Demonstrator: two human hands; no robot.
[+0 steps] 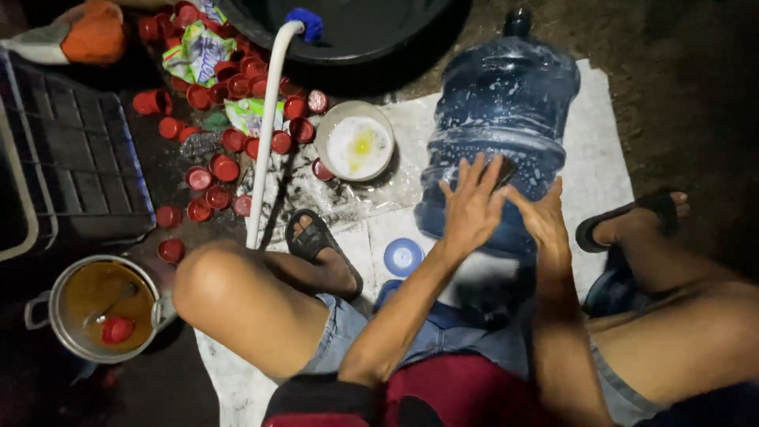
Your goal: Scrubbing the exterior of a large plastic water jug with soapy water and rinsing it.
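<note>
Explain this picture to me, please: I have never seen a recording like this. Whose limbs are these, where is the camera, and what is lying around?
The camera sits on a person's head and looks down, so the bare knees, sandalled feet and two arms are that person's own. No machine is involved. The left hand and right hand both press flat, fingers spread, on a large blue water jug lying on its side on a white cloth; neither grips it. A round blue lid lies by the left hand. Further left are a white bowl of pale liquid, a white pipe, many scattered red caps, a dark crate, and a metal pot of brownish liquid holding a spoon and one red cap.
</note>
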